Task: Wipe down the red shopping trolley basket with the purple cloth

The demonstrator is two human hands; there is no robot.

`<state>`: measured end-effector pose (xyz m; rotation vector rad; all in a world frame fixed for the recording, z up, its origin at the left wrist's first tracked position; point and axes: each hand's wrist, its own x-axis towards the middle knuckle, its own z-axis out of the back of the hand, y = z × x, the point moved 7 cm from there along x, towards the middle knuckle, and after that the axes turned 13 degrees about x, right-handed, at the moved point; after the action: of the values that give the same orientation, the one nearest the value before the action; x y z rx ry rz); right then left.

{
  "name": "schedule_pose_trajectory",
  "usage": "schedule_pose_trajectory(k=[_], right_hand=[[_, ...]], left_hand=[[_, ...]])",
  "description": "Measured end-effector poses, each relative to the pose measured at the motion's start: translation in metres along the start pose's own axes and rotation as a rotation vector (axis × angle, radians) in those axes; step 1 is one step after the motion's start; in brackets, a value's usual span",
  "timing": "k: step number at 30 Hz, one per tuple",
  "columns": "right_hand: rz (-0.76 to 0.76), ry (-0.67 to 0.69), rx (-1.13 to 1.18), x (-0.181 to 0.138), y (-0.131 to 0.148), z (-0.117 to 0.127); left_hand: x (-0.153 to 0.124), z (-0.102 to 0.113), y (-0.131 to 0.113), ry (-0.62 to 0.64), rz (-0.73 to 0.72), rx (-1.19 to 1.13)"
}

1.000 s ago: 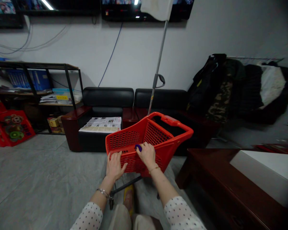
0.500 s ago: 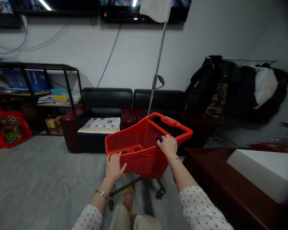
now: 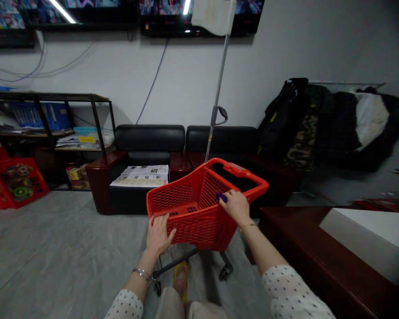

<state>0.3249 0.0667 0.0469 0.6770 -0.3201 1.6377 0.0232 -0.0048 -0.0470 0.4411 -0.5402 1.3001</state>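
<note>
A small red plastic shopping cart [image 3: 199, 226] stands in front of me, its basket tilted and a pole with a white flag [image 3: 216, 15] rising from its back. My left hand [image 3: 159, 235] holds the near front corner of the basket, fingers hooked over the rim and thumb apart on the outer wall. Pinched in my right hand [image 3: 237, 206] is a purple cloth [image 3: 221, 197], mostly hidden by the fingers, against the near rim close to the handle [image 3: 244, 173]. The cart's caster [image 3: 225, 272] rests on the floor near my foot.
Behind the cart stand black armchairs [image 3: 149, 137], with newspapers [image 3: 142, 175] on one seat. A dark wooden table [image 3: 295, 239] is close on the right. Shelves with folders [image 3: 56, 115] and a red box [image 3: 23, 181] are at left. Coats [image 3: 339, 124] hang at right.
My right hand has shifted slightly along the basket rim, turning at the wrist, and the purple cloth shows differently. My left hand keeps its place on the rim. The view has tilted up slightly.
</note>
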Motion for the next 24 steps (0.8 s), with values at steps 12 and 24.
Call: schedule_pose_trajectory(k=[12,24], right_hand=[[0.112,-0.027,0.150,-0.044,0.131,-0.052],[-0.062,-0.120,-0.075,0.004,-0.027,0.016]], left_hand=[[0.001,-0.006,-0.003,-0.031,0.010,-0.004],[0.001,-0.004,-0.012,-0.051,0.018,-0.016]])
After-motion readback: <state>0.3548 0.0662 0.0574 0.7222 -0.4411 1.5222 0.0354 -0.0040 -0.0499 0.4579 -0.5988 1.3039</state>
